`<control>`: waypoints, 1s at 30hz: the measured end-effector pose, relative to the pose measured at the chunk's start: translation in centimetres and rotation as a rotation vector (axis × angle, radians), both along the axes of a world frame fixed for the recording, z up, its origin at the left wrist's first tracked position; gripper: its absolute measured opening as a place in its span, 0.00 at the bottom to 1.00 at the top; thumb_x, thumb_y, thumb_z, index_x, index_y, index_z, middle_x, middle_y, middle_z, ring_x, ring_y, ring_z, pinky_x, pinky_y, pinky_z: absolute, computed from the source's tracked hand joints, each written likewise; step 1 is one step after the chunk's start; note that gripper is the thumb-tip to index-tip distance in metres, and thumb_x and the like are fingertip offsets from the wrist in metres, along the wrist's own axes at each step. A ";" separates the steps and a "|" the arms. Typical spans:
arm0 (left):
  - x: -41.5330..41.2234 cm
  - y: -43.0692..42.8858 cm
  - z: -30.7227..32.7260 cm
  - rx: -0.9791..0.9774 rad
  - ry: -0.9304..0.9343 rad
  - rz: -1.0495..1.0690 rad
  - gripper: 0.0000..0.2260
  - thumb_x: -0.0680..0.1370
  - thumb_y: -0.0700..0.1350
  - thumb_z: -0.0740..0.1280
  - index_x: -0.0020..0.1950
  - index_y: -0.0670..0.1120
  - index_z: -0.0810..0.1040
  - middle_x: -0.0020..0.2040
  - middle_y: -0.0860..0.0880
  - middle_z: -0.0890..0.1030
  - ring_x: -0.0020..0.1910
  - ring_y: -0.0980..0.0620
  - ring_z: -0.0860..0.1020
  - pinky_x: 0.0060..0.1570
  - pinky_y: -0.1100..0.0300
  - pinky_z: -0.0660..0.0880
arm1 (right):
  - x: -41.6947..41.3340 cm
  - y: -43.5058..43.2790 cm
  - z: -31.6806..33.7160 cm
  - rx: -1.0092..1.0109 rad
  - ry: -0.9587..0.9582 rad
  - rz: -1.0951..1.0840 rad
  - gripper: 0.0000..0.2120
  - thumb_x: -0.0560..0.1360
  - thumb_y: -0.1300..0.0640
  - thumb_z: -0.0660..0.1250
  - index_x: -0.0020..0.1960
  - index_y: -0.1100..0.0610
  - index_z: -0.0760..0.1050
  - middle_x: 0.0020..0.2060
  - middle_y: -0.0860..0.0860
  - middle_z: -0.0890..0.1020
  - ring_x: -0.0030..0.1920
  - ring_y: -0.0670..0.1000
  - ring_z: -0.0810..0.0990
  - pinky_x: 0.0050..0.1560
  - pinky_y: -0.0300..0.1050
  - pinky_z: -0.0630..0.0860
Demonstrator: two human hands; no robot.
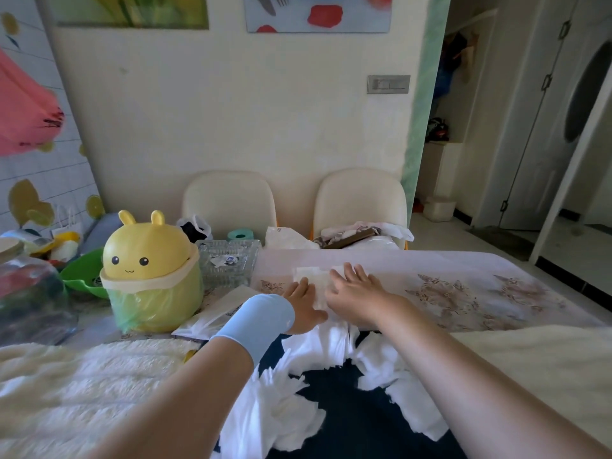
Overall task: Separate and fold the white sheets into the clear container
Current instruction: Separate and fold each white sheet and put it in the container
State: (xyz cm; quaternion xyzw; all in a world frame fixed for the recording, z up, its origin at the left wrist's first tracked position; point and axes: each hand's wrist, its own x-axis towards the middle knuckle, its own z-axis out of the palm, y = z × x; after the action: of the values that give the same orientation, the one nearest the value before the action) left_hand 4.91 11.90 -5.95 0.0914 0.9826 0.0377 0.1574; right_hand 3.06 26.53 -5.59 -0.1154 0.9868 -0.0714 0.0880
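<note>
White sheet: a thin, square white paper sheet (313, 276) lies flat on the pale floral tablecloth of the table (463, 270), near the middle of its near edge, with both hands on it.
Left hand: the left hand (303, 306) lies palm down with its fingers straight, pressing the sheet's near-left part; it grips nothing. A light blue fabric wristband (255, 321) wraps the wrist.
Right hand: the right hand (354, 289) is flat with its fingers spread wide, pressing the sheet's right side; it grips nothing either.
Loose sheets: a crumpled heap of white sheets (381, 362) lies on a dark navy cloth (347, 409) nearest the camera, below and between the two forearms.
Clear container: the ribbed, clear rectangular container (228, 263) stands on the table just left of and beyond the flat sheet; some scraps show inside it.
Yellow bin: a round yellow plastic bin with rabbit ears and a face (150, 256), lined with a greenish bag, stands just left of the container.
Green bowl: a green plastic bowl (82, 273) sits to the left of the bin.
Far side: two cream chairs (228, 200) stand against the wall.
</note>
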 end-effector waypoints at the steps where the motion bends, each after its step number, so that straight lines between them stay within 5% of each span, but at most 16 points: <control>1: -0.2 0.2 0.0 0.011 0.016 -0.015 0.29 0.84 0.52 0.53 0.81 0.44 0.45 0.81 0.48 0.38 0.80 0.48 0.39 0.77 0.47 0.43 | -0.3 0.2 -0.4 0.026 -0.039 -0.010 0.29 0.82 0.47 0.43 0.82 0.50 0.43 0.81 0.57 0.38 0.80 0.58 0.35 0.78 0.60 0.40; 5: -0.7 1.0 -0.1 0.129 0.064 0.023 0.25 0.85 0.45 0.51 0.81 0.42 0.50 0.81 0.41 0.44 0.80 0.41 0.43 0.78 0.47 0.44 | -1.3 0.9 -1.4 0.049 -0.094 0.021 0.30 0.82 0.42 0.43 0.82 0.46 0.42 0.80 0.57 0.36 0.80 0.59 0.33 0.77 0.62 0.38; 11: -1.4 1.3 -0.4 0.126 0.053 0.039 0.23 0.84 0.38 0.53 0.80 0.41 0.55 0.80 0.34 0.46 0.79 0.35 0.44 0.77 0.45 0.44 | -1.5 1.7 -1.1 -0.002 -0.112 0.093 0.29 0.84 0.58 0.50 0.82 0.49 0.43 0.81 0.56 0.39 0.80 0.60 0.36 0.77 0.66 0.43; 14: -1.0 0.3 1.0 0.195 0.081 0.067 0.23 0.84 0.42 0.54 0.80 0.45 0.57 0.81 0.42 0.46 0.80 0.40 0.46 0.77 0.47 0.48 | -0.5 2.0 0.5 -0.208 0.044 0.079 0.24 0.84 0.51 0.51 0.80 0.52 0.57 0.81 0.54 0.53 0.80 0.53 0.48 0.76 0.57 0.51; 16: -0.5 -0.9 1.6 0.223 0.176 0.047 0.24 0.83 0.46 0.57 0.79 0.51 0.58 0.81 0.49 0.54 0.79 0.44 0.54 0.76 0.48 0.55 | 0.5 2.1 1.1 -0.255 0.238 0.101 0.22 0.82 0.53 0.57 0.75 0.50 0.67 0.77 0.51 0.64 0.77 0.52 0.60 0.73 0.53 0.61; 20: 1.1 -2.9 2.0 0.203 0.185 0.115 0.17 0.81 0.45 0.58 0.70 0.51 0.72 0.70 0.49 0.70 0.68 0.46 0.70 0.69 0.53 0.67 | 3.6 0.5 2.1 -0.291 0.230 0.221 0.15 0.78 0.56 0.61 0.60 0.46 0.81 0.60 0.43 0.81 0.55 0.45 0.77 0.51 0.39 0.71; 27: 6.5 -4.3 2.1 0.255 0.072 0.140 0.13 0.82 0.48 0.57 0.51 0.48 0.80 0.58 0.47 0.80 0.56 0.43 0.77 0.61 0.50 0.73 | 6.1 -2.9 0.8 0.098 0.235 0.383 0.18 0.75 0.47 0.68 0.64 0.45 0.79 0.61 0.50 0.75 0.66 0.53 0.67 0.64 0.50 0.71; 30: 7.1 -5.2 1.5 0.391 0.105 0.190 0.06 0.77 0.43 0.61 0.41 0.51 0.73 0.49 0.45 0.78 0.44 0.45 0.76 0.47 0.54 0.74 | 6.9 -3.0 0.9 0.020 0.323 0.404 0.08 0.76 0.49 0.68 0.54 0.45 0.82 0.57 0.48 0.77 0.62 0.53 0.70 0.59 0.48 0.69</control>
State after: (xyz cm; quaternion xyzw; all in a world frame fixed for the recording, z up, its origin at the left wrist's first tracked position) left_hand 12.05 6.66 -4.48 0.0288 0.9676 0.2375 0.0809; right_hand 9.91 23.49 -4.71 -0.3193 0.9456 -0.0230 -0.0573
